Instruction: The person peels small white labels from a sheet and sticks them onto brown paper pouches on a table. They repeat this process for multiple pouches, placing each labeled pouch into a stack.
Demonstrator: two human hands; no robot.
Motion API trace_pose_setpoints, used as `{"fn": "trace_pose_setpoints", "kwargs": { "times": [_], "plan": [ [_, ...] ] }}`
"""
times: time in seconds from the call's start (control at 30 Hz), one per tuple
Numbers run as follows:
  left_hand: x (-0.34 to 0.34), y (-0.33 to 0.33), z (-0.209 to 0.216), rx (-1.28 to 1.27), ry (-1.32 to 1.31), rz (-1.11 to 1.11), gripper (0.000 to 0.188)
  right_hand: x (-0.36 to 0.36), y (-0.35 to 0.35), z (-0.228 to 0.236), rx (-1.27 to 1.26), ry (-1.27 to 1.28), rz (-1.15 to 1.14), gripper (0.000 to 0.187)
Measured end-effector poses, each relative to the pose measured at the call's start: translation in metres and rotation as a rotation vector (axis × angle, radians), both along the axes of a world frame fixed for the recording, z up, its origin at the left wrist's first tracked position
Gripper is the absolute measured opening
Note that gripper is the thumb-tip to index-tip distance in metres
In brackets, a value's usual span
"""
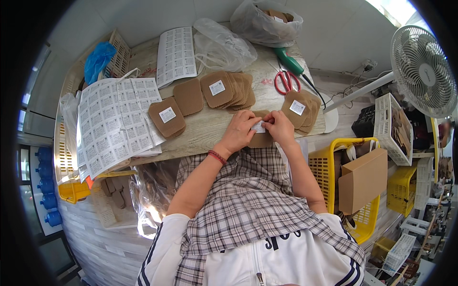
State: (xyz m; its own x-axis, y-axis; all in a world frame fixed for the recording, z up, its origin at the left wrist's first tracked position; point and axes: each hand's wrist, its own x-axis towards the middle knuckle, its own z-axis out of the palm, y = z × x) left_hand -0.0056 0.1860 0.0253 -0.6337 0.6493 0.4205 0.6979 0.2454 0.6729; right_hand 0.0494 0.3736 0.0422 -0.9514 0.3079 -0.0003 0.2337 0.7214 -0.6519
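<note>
At the table's front edge, a brown rounded-square pad (260, 139) lies under both hands, partly hidden by them. A small white printed label (258, 127) sits on it. My left hand (238, 129) is closed, thumb and fingertips at the label's left side. My right hand (280, 127) pinches the label's right side. Left of the hands are a fanned stack of pads (224, 89), a plain pad (188, 97) and another labelled stack (166, 117). To the right, by my right hand, lies one more labelled stack (301, 110).
Sheets of white labels (112, 121) cover the table's left side; another sheet (176, 55) lies behind. Red-handled scissors (287, 83), a green-handled tool (288, 61) and plastic bags (224, 45) are at the back. A yellow basket (323, 168) and a white fan (423, 71) stand right.
</note>
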Motion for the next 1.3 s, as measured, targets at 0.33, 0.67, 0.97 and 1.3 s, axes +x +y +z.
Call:
{"fn": "trace_pose_setpoints", "kwargs": {
  "times": [0.33,0.67,0.97,1.3],
  "plan": [
    [-0.001,0.0,0.002,-0.022,0.009,-0.012,0.043,-0.006,-0.001,0.003,-0.009,-0.063,-0.044,0.017],
    [0.0,0.0,0.0,-0.027,0.015,0.005,0.042,0.024,-0.013,-0.011,0.255,0.407,0.178,0.012],
    [0.0,-0.001,0.001,-0.055,0.051,-0.051,0.055,0.039,-0.01,-0.012,0.118,0.649,0.284,0.016],
    [0.004,0.0,-0.002,-0.06,0.176,-0.014,0.061,0.056,-0.002,0.001,-0.205,0.708,0.136,0.01]
  ]
}}
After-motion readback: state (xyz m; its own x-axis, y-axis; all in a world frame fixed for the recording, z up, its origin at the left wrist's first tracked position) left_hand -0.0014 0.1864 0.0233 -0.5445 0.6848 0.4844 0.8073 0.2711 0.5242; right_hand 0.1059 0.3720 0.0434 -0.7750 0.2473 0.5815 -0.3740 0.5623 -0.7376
